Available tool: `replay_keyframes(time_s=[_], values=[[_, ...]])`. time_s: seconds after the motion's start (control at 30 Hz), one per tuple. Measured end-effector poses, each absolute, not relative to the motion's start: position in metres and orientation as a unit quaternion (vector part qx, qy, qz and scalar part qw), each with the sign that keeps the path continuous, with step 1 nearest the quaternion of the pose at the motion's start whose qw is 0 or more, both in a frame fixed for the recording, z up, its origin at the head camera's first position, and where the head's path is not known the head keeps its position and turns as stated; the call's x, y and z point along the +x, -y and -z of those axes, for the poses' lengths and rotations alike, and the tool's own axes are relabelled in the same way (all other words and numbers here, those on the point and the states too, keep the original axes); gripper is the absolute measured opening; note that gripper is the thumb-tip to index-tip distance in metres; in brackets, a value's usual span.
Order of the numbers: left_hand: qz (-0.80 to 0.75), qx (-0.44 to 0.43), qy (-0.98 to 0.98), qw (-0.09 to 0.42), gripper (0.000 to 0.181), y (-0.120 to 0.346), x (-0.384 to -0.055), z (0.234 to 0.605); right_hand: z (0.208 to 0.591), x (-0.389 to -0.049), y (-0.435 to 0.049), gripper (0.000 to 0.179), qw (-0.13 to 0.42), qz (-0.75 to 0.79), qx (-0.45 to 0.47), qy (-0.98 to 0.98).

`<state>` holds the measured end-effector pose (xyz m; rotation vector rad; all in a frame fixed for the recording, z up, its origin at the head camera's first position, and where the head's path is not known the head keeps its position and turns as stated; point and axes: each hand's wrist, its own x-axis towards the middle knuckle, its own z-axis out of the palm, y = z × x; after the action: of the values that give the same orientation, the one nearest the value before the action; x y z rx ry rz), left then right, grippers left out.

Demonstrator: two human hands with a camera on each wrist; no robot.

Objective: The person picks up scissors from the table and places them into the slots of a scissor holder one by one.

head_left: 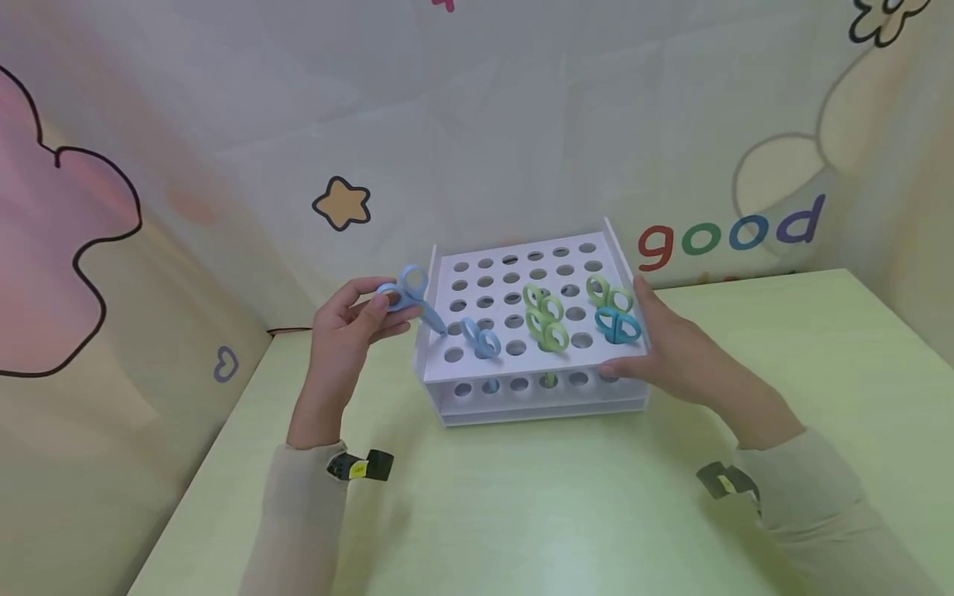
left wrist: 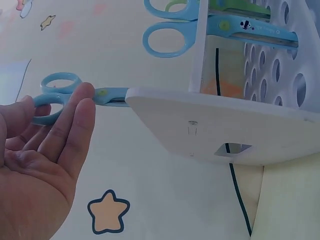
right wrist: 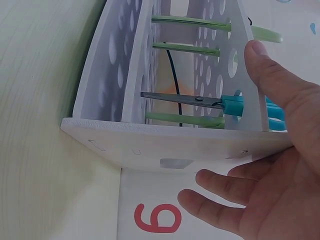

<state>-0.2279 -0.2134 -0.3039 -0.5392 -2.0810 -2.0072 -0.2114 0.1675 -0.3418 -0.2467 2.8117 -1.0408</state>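
Note:
My left hand (head_left: 350,319) pinches light blue scissors (head_left: 429,314) by the finger loops, blades angled down over the left edge of a white holed rack (head_left: 498,313). In the left wrist view, their tip is hidden behind the rack's side panel. My right hand (head_left: 674,352) holds the rack's front right corner, thumb on the front edge and fingers along the side. Through the rack's top, handles up, stand another pair of blue scissors (head_left: 479,338) at front left, two green pairs (head_left: 547,323) in the middle, a green pair (head_left: 609,296) and teal scissors (head_left: 616,325) at right.
The rack stands on a pale green table (head_left: 522,505), close to a printed cloth backdrop (head_left: 477,149). A dark cord (left wrist: 239,192) runs behind the rack. Cameras are strapped at both wrists.

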Motion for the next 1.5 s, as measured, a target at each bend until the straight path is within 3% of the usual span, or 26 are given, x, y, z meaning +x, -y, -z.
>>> replay_keyframes(time_s=[0.77,1.23,1.5], values=[[0.713,-0.169,0.676,0.079,0.023,0.188,-0.245,0.299,0.34,-0.209,-0.17,0.133,0.064,0.343,-0.081,-0.934],[0.688,-0.163,0.707,0.011,0.027,0.176,-0.256,0.302,0.342,-0.206,-0.172,0.133,0.067,0.346,-0.075,-0.933],[0.621,-0.159,0.767,0.04,0.027,0.178,-0.261,0.311,0.338,-0.206,-0.167,0.132,0.071,0.346,-0.072,-0.933]])
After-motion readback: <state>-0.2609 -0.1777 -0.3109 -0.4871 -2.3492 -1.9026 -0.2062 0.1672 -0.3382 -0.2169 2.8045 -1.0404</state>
